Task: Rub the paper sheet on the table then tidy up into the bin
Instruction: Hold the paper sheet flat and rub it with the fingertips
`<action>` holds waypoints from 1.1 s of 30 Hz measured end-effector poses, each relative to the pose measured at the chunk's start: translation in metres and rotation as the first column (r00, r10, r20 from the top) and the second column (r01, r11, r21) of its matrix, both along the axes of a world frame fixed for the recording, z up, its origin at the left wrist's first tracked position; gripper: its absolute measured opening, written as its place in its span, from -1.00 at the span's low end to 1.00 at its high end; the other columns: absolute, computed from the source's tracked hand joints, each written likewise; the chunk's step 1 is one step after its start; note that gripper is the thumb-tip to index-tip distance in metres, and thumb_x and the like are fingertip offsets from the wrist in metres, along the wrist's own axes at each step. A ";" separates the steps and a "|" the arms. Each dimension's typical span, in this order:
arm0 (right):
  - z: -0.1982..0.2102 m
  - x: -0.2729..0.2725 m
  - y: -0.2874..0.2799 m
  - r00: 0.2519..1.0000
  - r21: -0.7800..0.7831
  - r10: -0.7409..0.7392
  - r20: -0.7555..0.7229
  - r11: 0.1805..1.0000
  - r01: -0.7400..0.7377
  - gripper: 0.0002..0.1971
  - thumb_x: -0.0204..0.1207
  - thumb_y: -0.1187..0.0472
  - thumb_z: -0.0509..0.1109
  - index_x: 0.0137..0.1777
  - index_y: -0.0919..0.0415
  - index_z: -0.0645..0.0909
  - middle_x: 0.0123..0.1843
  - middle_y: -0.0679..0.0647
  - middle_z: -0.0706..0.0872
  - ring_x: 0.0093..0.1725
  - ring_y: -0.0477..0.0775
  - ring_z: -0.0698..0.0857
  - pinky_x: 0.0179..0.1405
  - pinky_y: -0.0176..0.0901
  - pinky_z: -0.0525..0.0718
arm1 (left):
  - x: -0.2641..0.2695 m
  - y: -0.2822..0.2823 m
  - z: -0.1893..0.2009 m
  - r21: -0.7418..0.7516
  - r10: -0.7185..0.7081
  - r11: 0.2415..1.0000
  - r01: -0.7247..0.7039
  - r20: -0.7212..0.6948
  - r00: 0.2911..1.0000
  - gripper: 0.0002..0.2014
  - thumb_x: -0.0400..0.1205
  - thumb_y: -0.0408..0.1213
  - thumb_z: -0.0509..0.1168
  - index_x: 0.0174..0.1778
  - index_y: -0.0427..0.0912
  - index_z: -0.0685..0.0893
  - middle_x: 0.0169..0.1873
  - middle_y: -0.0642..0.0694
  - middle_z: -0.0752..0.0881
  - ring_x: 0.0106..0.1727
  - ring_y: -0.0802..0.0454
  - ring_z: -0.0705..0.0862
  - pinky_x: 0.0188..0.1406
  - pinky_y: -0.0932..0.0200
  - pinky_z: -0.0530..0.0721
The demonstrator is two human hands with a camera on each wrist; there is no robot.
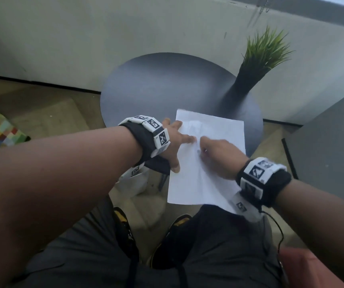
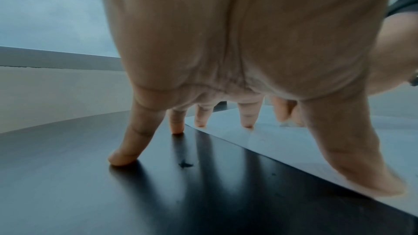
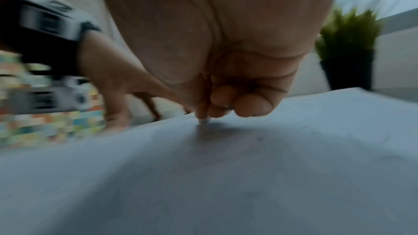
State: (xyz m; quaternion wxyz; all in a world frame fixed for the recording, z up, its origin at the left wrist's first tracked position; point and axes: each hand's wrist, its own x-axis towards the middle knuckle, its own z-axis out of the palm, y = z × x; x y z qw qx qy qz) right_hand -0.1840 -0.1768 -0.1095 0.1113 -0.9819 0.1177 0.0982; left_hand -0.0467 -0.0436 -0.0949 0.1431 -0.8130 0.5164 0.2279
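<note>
White paper sheet (image 1: pixel 208 159) lies on the dark round table (image 1: pixel 156 84), its long axis running away from us, near end overhanging; our left hand (image 1: pixel 173 142) pins its left edge with spread fingers; our right hand (image 1: pixel 218 156), fingers curled, pinches something small (image 3: pixel 204 120) against it; no bin visible; a potted plant (image 1: pixel 256 65) stands beyond.

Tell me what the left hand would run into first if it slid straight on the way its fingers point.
Probably the right hand. The left hand is spread on the paper sheet's left edge, fingers aimed across the sheet toward it. Depth is unclear; it might just pass ahead of the knuckles.
</note>
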 end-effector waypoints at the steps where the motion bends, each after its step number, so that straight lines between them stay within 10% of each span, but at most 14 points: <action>1: -0.002 -0.005 0.010 0.996 0.003 0.092 -0.003 0.996 -0.092 -0.89 0.64 0.15 0.18 -0.08 0.11 0.31 -0.20 0.04 0.56 -0.21 0.19 0.51 -0.25 -0.02 0.46 | 0.000 0.000 0.000 0.002 -0.004 1.000 0.004 -0.003 1.000 0.08 0.35 0.28 0.58 0.72 0.42 0.09 0.67 -0.18 0.16 0.62 -0.35 0.18 0.36 -0.21 0.49; 10: -0.006 -0.004 -0.040 0.961 0.192 -0.274 -0.028 0.942 0.274 -0.85 0.62 -0.05 0.30 -0.02 0.00 0.50 -0.16 -0.02 0.67 -0.16 0.08 0.64 -0.32 -0.13 0.50 | -0.007 0.003 0.001 -0.024 0.055 0.998 -0.056 -0.047 0.997 0.04 0.42 0.40 0.45 0.76 0.26 0.10 0.78 -0.06 -0.04 0.71 -0.31 0.03 0.44 -0.26 0.42; 17: 0.004 0.007 -0.022 0.978 0.062 -0.202 -0.052 0.977 0.205 -0.83 0.64 0.02 0.23 0.06 0.11 0.47 0.00 0.13 0.68 -0.06 0.21 0.61 -0.06 0.04 0.65 | -0.015 0.006 -0.005 -0.047 0.042 0.998 -0.043 -0.006 0.999 0.16 0.31 0.57 0.40 0.74 0.31 -0.03 0.79 -0.02 -0.08 0.68 -0.38 0.10 0.38 -0.38 0.49; 22: 0.009 0.001 0.011 0.980 0.030 0.200 -0.012 0.979 -0.199 -0.91 0.61 0.19 0.22 0.02 0.13 0.55 -0.10 0.06 0.70 -0.17 0.12 0.54 -0.17 -0.05 0.54 | -0.012 0.004 -0.002 0.003 0.009 1.000 -0.009 -0.004 1.000 0.16 0.33 0.56 0.40 0.74 0.42 -0.12 0.79 -0.07 -0.09 0.67 -0.42 0.11 0.40 -0.39 0.49; 28: 0.008 0.007 -0.033 0.985 0.134 -0.170 -0.025 0.976 0.171 -0.85 0.60 0.04 0.36 0.05 0.09 0.59 -0.09 -0.03 0.66 -0.04 0.10 0.61 -0.13 -0.14 0.46 | -0.014 0.001 0.000 0.062 0.032 0.997 -0.034 0.037 0.999 0.19 0.31 0.61 0.36 0.72 0.45 -0.24 0.80 -0.01 -0.21 0.75 -0.42 -0.09 0.43 -0.63 0.31; 33: 0.007 0.000 0.011 0.984 0.171 0.148 -0.098 0.977 -0.130 -0.91 0.58 0.15 0.30 -0.02 0.09 0.62 -0.15 -0.03 0.73 -0.10 0.09 0.68 -0.05 -0.09 0.64 | -0.009 -0.002 -0.004 0.062 -0.026 0.998 0.022 0.066 0.997 0.24 0.27 0.62 0.37 0.74 0.37 -0.19 0.80 -0.11 -0.17 0.77 -0.40 -0.11 0.47 -0.76 0.11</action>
